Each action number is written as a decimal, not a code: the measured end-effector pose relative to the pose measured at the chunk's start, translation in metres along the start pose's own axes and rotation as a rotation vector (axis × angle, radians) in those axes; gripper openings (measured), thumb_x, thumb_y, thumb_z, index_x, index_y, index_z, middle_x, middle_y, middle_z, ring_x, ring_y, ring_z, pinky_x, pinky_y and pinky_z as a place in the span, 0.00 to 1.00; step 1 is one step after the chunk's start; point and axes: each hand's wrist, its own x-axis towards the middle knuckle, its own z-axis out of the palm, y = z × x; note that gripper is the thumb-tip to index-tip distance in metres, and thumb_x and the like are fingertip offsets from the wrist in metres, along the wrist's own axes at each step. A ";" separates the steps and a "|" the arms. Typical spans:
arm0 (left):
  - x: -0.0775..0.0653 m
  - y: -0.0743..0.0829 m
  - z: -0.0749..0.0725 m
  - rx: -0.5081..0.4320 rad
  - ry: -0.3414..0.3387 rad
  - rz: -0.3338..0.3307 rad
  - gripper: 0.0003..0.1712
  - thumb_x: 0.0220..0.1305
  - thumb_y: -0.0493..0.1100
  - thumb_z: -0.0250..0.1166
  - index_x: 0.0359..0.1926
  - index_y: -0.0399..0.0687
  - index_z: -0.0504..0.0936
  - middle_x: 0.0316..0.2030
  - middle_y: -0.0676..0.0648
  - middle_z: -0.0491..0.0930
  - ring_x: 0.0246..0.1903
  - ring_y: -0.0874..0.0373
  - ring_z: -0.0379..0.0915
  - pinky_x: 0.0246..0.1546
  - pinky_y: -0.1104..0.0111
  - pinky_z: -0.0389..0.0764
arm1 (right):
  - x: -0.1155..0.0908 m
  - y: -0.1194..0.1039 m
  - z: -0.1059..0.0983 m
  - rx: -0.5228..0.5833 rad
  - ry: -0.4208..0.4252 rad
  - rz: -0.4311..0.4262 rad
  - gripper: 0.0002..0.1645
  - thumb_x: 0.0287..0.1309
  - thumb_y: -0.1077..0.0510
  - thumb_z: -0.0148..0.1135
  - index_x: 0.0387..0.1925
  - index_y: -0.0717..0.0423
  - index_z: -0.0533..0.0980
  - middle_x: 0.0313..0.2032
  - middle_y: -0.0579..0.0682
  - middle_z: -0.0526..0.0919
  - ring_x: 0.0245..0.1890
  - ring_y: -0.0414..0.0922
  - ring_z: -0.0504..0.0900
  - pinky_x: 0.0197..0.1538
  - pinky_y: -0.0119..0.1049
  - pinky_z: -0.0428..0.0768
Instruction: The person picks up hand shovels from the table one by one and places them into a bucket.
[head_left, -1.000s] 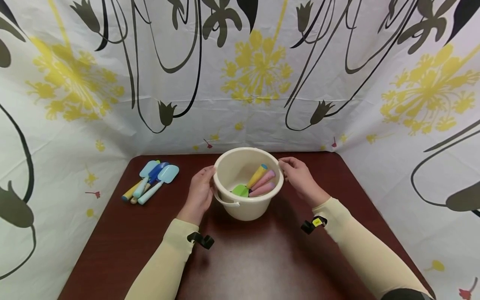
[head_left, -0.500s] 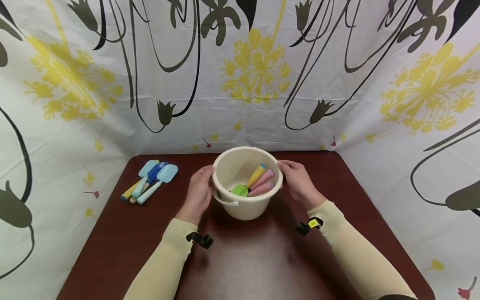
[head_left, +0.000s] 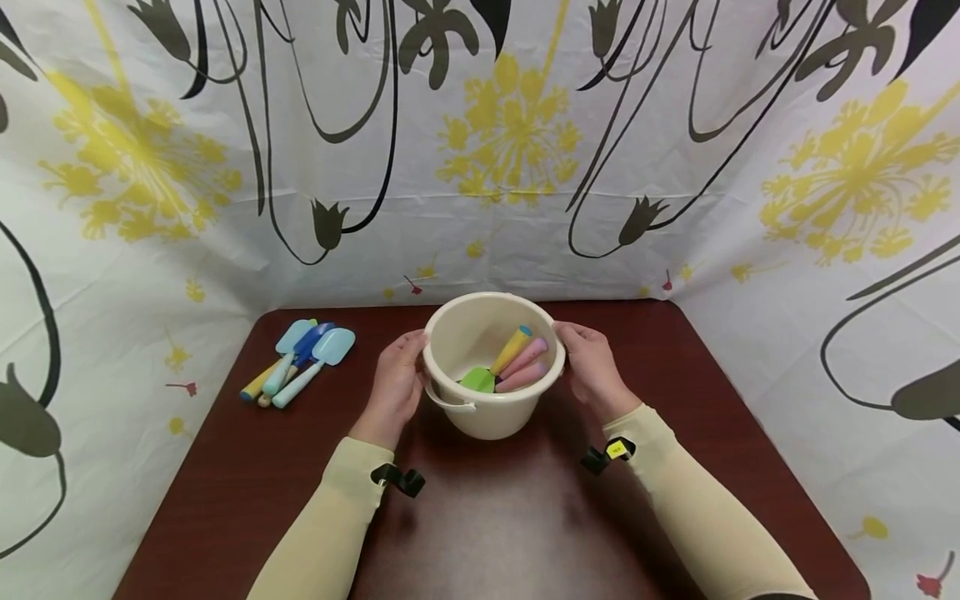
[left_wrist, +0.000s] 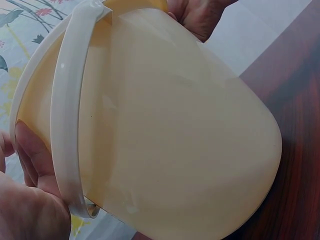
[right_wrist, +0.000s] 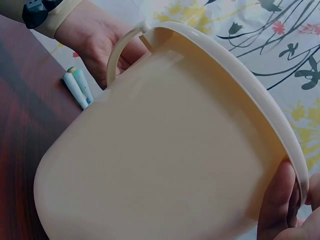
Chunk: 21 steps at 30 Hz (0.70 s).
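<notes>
A cream plastic bucket stands at the middle of the far half of the table, its mouth tipped toward the head camera. Inside lie a green tool head, a yellow handle with a blue end, and two pink handles. My left hand grips the rim at the left side, with the fingers curled under the lip. On the opposite side my right hand holds the rim, fingers tucked below it in the right wrist view. The bucket's carrying handle hangs down against its outer wall.
To the left, a pile of small garden tools lies on the dark red table, with light-blue spatula-like blades, a dark-blue one and handles in yellow and pale blue. A flower-printed white cloth walls in the back and sides.
My right wrist and forearm have swung a little to the left, and the right hand sits slightly lower at the rim. My left hand keeps its grip; the bucket stays nearly in place.
</notes>
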 end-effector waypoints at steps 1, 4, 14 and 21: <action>0.000 0.000 0.000 0.000 -0.004 0.004 0.16 0.81 0.44 0.66 0.61 0.37 0.83 0.56 0.42 0.82 0.53 0.47 0.74 0.46 0.67 0.80 | 0.000 0.000 0.001 0.010 0.008 -0.002 0.25 0.82 0.55 0.59 0.66 0.72 0.80 0.45 0.53 0.90 0.38 0.39 0.89 0.37 0.30 0.86; 0.000 0.001 0.000 0.005 -0.012 0.012 0.17 0.82 0.44 0.66 0.61 0.37 0.83 0.55 0.42 0.82 0.51 0.49 0.74 0.46 0.67 0.80 | -0.001 0.000 0.004 0.046 0.036 -0.008 0.25 0.81 0.55 0.61 0.65 0.73 0.81 0.45 0.55 0.90 0.39 0.40 0.90 0.39 0.31 0.88; -0.001 0.010 -0.005 0.106 -0.029 -0.009 0.17 0.82 0.46 0.66 0.61 0.39 0.84 0.51 0.43 0.83 0.43 0.54 0.76 0.39 0.69 0.80 | -0.004 0.003 0.011 0.061 0.082 -0.023 0.24 0.79 0.53 0.65 0.59 0.72 0.84 0.39 0.55 0.90 0.32 0.41 0.89 0.31 0.31 0.86; -0.001 0.022 -0.010 0.270 -0.061 -0.023 0.18 0.82 0.48 0.66 0.61 0.40 0.84 0.48 0.41 0.84 0.39 0.54 0.79 0.40 0.67 0.84 | -0.006 0.003 0.013 0.074 0.107 -0.012 0.20 0.78 0.53 0.66 0.54 0.67 0.85 0.30 0.53 0.87 0.17 0.38 0.78 0.17 0.29 0.70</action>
